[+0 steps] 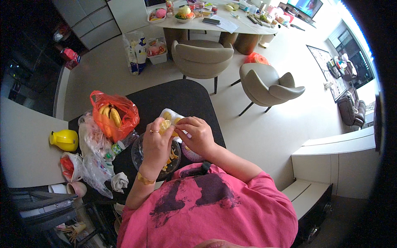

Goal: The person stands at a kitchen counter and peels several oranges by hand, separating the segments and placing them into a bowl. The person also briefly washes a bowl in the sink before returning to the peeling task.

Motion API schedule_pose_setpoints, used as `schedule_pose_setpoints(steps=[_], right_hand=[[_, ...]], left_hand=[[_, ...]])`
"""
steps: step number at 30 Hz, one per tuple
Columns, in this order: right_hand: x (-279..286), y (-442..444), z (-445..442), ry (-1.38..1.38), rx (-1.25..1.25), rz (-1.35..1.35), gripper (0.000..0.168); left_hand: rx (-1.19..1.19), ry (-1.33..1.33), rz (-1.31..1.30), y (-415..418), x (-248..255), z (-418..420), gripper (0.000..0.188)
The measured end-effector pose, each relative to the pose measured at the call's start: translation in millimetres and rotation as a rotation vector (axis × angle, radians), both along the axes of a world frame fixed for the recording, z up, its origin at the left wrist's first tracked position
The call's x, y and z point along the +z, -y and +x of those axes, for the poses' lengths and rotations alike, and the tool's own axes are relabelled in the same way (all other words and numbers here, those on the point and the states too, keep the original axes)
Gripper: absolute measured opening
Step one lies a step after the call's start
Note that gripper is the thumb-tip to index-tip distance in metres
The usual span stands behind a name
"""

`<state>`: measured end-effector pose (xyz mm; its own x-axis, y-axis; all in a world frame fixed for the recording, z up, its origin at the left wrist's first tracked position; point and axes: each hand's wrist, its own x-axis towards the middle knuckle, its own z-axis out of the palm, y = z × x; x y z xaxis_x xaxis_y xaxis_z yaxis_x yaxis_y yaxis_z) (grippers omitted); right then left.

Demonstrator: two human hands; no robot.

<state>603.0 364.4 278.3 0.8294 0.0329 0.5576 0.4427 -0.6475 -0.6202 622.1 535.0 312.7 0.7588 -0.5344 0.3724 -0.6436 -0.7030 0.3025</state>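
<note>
A peeled citrus fruit (165,125) is in the fingers of my left hand (155,147), its pale segments showing. The thumb and fingers of my right hand (198,135) pinch together at the fruit's right side; any small bit between them is too small to make out. Below my hands, a clear glass bowl (135,155) holds orange peel pieces (170,161), partly covered by my left hand. Just beyond the fingers lies a white foam tray (170,111) with round yellow fruits (167,115). A purple ribbed object (193,156) is partly hidden under my right forearm.
On the black table (167,91), a red plastic bag (130,113) of bananas (115,117) stands at left, beside clear plastic bags (93,139), a plastic bottle (118,148) and a crumpled white cloth (119,182). Beyond are two chairs (201,60) and a cluttered dining table (198,28).
</note>
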Motion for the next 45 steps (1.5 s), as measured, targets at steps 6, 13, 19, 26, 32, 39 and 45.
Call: schedule_pose_setpoints(steps=[6,13,19,26,32,39,45], right_hand=[[2,-9,1,-0.013,0.054,-0.423,0.012],[-11,-27,-1,-0.065,0.173,-0.520,0.014],[-28,-42,-8,-0.326,0.422,-0.445,0.018],[-23,-10,12,-0.411,0.194,0.195,0.029],[-7,8,17,-0.521,0.429,0.639,0.018],[-5,15,15,-0.429,0.588,1.084,0.017],[-12,16,16,-0.342,0.568,1.100,0.016]], left_hand=[[0.071,0.021,0.124,-7,-7,-2,0.025],[0.232,-0.049,0.142,-41,-26,8,0.026],[0.241,-0.048,-0.126,-58,-12,19,0.028],[0.040,-0.141,-0.250,-47,-3,24,0.029],[-0.076,-0.269,-0.324,-21,8,17,0.030],[-0.179,-0.315,-0.559,-8,7,25,0.033],[-0.229,-0.391,-0.756,1,-16,24,0.030]])
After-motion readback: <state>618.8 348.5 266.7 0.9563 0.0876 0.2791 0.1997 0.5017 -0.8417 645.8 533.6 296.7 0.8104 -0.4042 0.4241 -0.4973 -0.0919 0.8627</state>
